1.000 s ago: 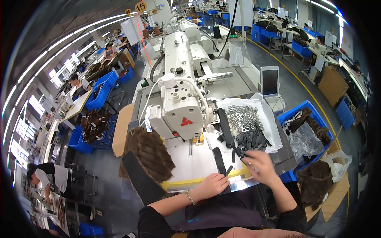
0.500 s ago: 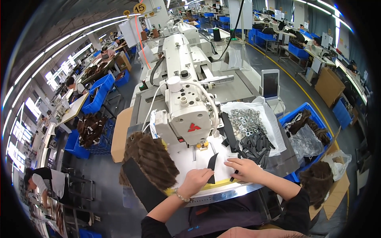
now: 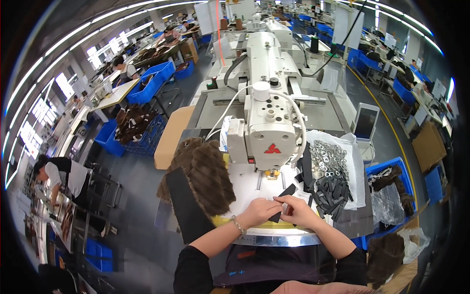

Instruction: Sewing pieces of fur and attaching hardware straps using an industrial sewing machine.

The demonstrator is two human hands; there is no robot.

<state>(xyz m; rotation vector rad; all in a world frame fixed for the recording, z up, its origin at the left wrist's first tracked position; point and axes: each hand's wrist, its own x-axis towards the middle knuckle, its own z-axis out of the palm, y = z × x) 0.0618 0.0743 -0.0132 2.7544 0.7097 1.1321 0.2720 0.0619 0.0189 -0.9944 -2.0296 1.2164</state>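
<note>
A black fabric strip (image 3: 289,190) lies slanted between my hands, low on the white work plate (image 3: 240,188) of a sewing machine (image 3: 267,110). My left hand (image 3: 258,212) is closed on the strip from its left side. My right hand (image 3: 298,213) meets it from the right, thumb and forefinger pinched at the strip close to the left fingertips. Both hands partly cover the strip. Just beyond them is the machine's yellow-and-metal foot (image 3: 271,175). To the left sits brown ribbed fur (image 3: 210,176), with a wide black band (image 3: 187,203) beside it.
Right of the plate, metal rings (image 3: 329,158) and short black strips (image 3: 334,192) are heaped on white sheeting (image 3: 359,171). A blue bin (image 3: 407,182) with fur and clear plastic stands further right. A small screen (image 3: 366,120) rises behind. Co-workers sit at benches on the left.
My right hand has come left to the strip and now pinches it next to my left hand. The strip tilts further right. The whole view has shifted, moving the scene rightward.
</note>
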